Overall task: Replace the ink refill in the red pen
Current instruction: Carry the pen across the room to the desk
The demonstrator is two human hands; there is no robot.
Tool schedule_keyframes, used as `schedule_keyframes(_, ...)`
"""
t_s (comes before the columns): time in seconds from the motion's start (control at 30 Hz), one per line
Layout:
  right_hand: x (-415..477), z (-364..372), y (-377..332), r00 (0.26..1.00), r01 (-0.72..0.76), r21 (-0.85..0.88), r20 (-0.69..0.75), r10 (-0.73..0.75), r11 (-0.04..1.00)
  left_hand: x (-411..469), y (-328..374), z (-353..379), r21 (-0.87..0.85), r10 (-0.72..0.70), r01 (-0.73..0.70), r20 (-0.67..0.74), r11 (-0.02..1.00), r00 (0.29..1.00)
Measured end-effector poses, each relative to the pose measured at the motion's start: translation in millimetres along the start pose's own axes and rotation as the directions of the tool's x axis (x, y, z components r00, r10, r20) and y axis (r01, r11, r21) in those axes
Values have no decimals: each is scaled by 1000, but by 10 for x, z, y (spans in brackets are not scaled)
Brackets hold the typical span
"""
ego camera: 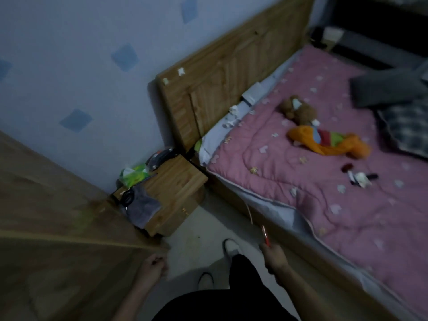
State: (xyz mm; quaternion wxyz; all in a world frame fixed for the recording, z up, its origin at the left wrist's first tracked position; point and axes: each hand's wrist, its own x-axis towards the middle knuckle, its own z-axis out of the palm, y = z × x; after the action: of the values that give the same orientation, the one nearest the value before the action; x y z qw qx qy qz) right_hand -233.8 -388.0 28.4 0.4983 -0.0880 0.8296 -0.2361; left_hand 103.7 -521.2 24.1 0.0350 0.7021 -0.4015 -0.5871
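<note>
A single wide-angle camera is riding on the person's head, well above the floor [203, 228], and is looking forward and steeply down, tilted so that the room is leaning to one side. Nearest to it, at the bottom edge, it is catching the left hand [154, 265] and the right hand [273, 254], which is gripping the red pen [265, 235]. Farther off it is facing the nightstand [178, 181] in the corner, the wall [69, 66] behind it and the bed [289, 205] stretching away to the right.

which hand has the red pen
The right hand grips the red pen, next to the bed; the left hand, fingers curled, shows no red pen.
</note>
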Motion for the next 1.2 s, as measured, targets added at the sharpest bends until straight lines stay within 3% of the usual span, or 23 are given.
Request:
schedule_keyframes(0.27, -781, -93, 1345, 949, -227, 344, -133, 287, 911, 18, -93, 408, 328, -60, -21, 234, 944, 970)
schedule_keyframes(0.5, -1387, 13, 2466, 834, -244, 621, -257, 488, 745, -359, 105, 1138, 542, 47, -313, 448, 780, 893)
schedule_keyframes(0.7, -1927, 165, 3415, 704, -225, 774, -291, 648, 592, -868, 90, 1812, 614, 52, -489, 589, 619, 806)
schedule_keyframes(0.93, -2495, 400, 4595, 662, -213, 882, -187, 726, 421, -1683, -507, 2641, 641, 35, -620, 682, 453, 730)
schedule_keyframes(1.2, -3098, 557, 5654, 588, -140, 967, -91, 804, 212, -2453, -1276, 3546, 562, -31, -785, 817, 259, 575)
